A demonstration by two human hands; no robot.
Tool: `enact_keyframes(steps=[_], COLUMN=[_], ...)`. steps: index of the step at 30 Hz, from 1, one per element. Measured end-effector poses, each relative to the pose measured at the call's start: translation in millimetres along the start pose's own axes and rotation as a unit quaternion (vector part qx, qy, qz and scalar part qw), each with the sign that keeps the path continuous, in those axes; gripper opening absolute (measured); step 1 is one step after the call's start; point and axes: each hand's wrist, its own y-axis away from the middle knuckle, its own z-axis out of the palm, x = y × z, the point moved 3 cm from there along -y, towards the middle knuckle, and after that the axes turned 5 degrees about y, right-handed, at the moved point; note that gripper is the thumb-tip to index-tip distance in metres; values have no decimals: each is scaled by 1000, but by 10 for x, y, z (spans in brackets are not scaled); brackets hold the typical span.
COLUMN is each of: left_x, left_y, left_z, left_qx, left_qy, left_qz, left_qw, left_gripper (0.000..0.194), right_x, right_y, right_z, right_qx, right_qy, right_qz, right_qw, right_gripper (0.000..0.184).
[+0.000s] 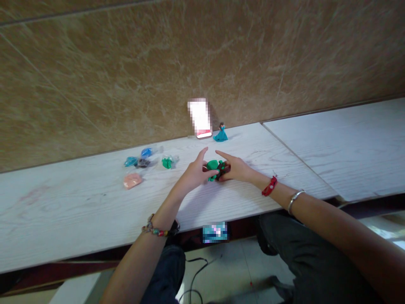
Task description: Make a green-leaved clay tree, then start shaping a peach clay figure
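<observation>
Between my two hands, just over the white wood-grain table (240,198), is a small green and brown modelling-clay piece (213,164). My left hand (198,172) grips its left side, thumb across the front and index finger raised. From the right, my right hand (236,167) closes on the brown part, its index finger stretched out above. What the piece depicts I cannot make out, as fingers cover part of it. Behind it, near the wall, stands a small figurine in a blue-green dress (220,134).
A phone with a blurred bright screen (200,118) leans against the marbled wall (142,76). Bagged clay lies to the left: green (166,162), blue (146,152), teal (130,161), dark (144,163) and peach (132,180). Another blurred screen (215,232) shows below the table's front edge.
</observation>
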Motion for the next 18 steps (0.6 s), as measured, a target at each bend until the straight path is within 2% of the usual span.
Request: enact_keyframes(steps=[4,8,12,15,18], left_x=[3,-32,-115,-192,-240], left_y=[19,45,153,237,256], left_z=[-29,-154,-244,-151,18], left_qx=[-1,-15,-35,-2,38], left_qy=[32,82,82,66,73], left_qz=[-19,-37,-63,-50,-18], left_qw=[999,996,994,997,996], left_gripper=[86,91,101,101,89], right_x=[33,82,143,92,-40], right_y=[8,31,29,-2,-35], right_z=[10,-39,-176,-254,-245], right_qx=[-8,-14,-3,9,-2], right_qy=[-14,-63,-80,-74,-35], right_qz=[-16,-22,-21,-45,-79], right_qw=[1000,998,997,996,996], right_gripper=[100,96,81,60,49])
